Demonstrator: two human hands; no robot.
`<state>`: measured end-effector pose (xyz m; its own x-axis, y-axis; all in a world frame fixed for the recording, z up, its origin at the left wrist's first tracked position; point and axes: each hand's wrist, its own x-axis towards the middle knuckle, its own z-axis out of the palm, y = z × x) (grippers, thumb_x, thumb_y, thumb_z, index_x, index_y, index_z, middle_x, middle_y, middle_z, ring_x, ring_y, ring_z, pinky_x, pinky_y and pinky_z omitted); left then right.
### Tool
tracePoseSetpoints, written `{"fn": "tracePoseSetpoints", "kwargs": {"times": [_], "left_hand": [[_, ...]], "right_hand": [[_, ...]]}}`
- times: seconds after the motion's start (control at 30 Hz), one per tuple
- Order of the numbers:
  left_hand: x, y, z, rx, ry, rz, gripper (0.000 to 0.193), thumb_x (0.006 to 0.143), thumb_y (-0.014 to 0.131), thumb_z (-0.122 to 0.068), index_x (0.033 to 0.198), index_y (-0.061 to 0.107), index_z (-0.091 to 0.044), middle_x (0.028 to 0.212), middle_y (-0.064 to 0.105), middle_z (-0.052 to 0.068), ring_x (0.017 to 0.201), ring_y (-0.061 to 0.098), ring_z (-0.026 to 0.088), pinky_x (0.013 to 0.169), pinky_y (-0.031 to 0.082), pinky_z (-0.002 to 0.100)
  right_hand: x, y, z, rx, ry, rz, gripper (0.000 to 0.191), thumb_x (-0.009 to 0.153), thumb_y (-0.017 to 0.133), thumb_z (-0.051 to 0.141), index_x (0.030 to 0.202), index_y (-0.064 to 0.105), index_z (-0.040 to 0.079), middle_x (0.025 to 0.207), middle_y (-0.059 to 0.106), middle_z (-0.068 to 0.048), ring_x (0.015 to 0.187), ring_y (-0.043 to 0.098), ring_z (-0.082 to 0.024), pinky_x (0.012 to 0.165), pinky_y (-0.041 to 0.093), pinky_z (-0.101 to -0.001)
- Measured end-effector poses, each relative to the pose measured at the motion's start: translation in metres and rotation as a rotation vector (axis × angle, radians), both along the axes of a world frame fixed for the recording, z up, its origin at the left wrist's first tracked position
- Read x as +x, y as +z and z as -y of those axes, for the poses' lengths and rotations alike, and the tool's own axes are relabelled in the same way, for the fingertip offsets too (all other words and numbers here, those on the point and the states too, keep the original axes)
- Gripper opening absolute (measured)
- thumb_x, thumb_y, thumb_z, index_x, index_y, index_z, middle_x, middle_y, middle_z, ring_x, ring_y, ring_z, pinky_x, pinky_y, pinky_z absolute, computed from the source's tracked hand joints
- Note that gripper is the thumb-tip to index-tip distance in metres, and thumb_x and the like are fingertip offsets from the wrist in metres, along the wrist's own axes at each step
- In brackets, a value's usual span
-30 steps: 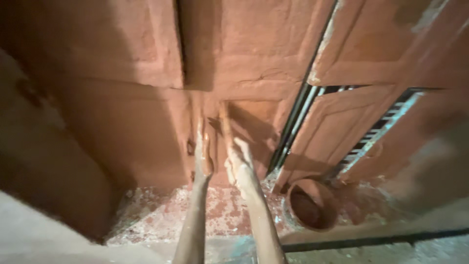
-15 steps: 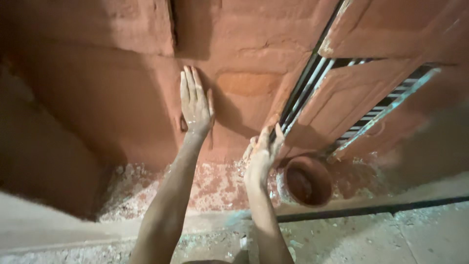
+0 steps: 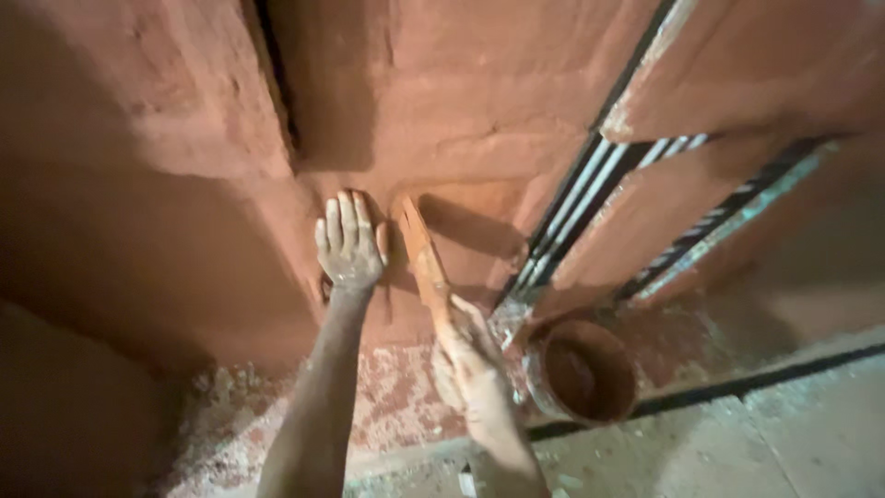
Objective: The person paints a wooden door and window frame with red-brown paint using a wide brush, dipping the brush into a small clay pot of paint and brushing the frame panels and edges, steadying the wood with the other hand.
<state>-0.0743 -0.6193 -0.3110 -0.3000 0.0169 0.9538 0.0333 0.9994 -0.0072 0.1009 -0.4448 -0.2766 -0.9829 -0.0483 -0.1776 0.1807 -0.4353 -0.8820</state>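
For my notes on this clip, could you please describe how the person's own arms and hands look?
Both forearms are bare, with no sleeves, gloves, watch or rings in view. The left hand is dusted with pale dried plaster or mud across the fingers and knuckles. The right hand is smeared with the same pale and reddish-brown residue, which thins out along the forearms.

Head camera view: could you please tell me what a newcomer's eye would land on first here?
First, the reddish-brown plastered wall filling the upper frame, with the left hand pressed flat against it at centre. Just right of it, the right hand holds a flat wooden tool against the wall. Lower right, a plaster-smeared bucket stands on the floor.
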Motion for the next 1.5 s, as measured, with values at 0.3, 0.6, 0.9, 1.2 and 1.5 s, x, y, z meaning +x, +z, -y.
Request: {"fn": "tracePoseSetpoints", "kwargs": {"times": [0.3,0.6,0.9,1.2,1.5], "left_hand": [[-0.014,-0.014,-0.008,0.027,-0.005,-0.003,0.056,0.103,0.057,-0.040,0.143,0.063,-0.002,0.147,0.061,0.017,0.137,0.055,0.033,0.118,0.033,0.047],[-0.022,-0.020,-0.024,0.074,0.002,0.001,0.057,0.102,0.054,-0.037,0.144,0.060,0.000,0.148,0.059,0.020,0.139,0.053,0.037,0.118,0.033,0.050],[-0.017,-0.019,-0.024,0.074,0.003,0.026,0.058,0.102,0.053,-0.038,0.145,0.058,0.000,0.149,0.057,0.020,0.139,0.052,0.037,0.118,0.032,0.050],[-0.010,-0.014,-0.013,0.044,-0.013,-0.019,0.055,0.104,0.051,-0.039,0.144,0.062,-0.003,0.148,0.060,0.017,0.138,0.054,0.033,0.119,0.031,0.047],[-0.017,-0.025,-0.003,-0.003,-0.022,-0.065,0.051,0.104,0.052,-0.039,0.141,0.065,-0.007,0.146,0.063,0.012,0.136,0.056,0.031,0.118,0.032,0.045]], "right_hand": [[-0.020,-0.006,-0.034,-0.069,-0.609,-0.045,0.046,0.101,0.050,0.020,0.147,0.046,0.022,0.073,0.054,0.001,0.050,0.044,-0.006,0.038,0.031,-0.0204],[-0.047,-0.014,-0.063,0.073,-0.512,-0.148,0.047,0.100,0.051,0.021,0.147,0.045,0.021,0.070,0.053,0.000,0.048,0.043,-0.007,0.037,0.031,-0.0212],[-0.048,-0.007,-0.071,0.086,-0.395,-0.138,0.048,0.100,0.051,0.022,0.148,0.045,0.020,0.067,0.052,-0.001,0.045,0.042,-0.007,0.036,0.031,-0.0221],[-0.034,0.009,-0.012,0.114,-0.292,-0.161,0.049,0.100,0.052,0.023,0.148,0.044,0.020,0.065,0.051,-0.002,0.043,0.041,-0.008,0.034,0.031,-0.0229],[0.004,0.009,0.000,-0.153,0.069,-0.038,0.049,0.099,0.054,0.023,0.147,0.046,0.017,0.063,0.050,-0.001,0.043,0.044,-0.008,0.034,0.033,-0.0221]]}}
